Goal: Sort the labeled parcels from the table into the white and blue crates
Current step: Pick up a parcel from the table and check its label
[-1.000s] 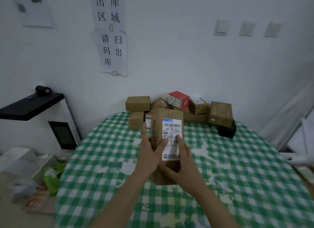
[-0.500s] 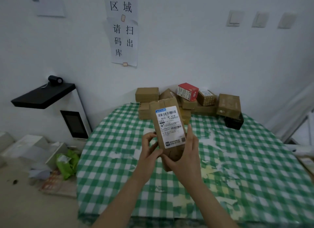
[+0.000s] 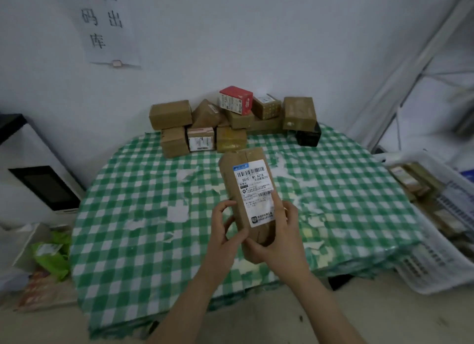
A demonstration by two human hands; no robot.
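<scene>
**Parcel lowered, white crate swings into sight**

Since the frame half a second back, the view has turned toward 3 o'clock. That brings the white crate [image 3: 436, 261] into sight beside the table [image 3: 133, 215], and the parcel [image 3: 237, 187] now sits lower in view. It is held in the air above the table's near half, its top leaning slightly toward 11 o'clock and its label [image 3: 256, 192] facing the camera.

Both hands are clamped on its lower half. The left hand [image 3: 223, 236] curls against the left edge. The right hand [image 3: 279, 238] wraps the lower right corner, one finger lying up the label's margin.

To do this step well, I'd read the code fully before choosing a crate (the blue one isn't clearly visible). Fingers should stay off the print, and the parcel is best set down flat on those already in the crate. The unsorted pile [image 3: 230, 123] waits at 12 o'clock.
</scene>
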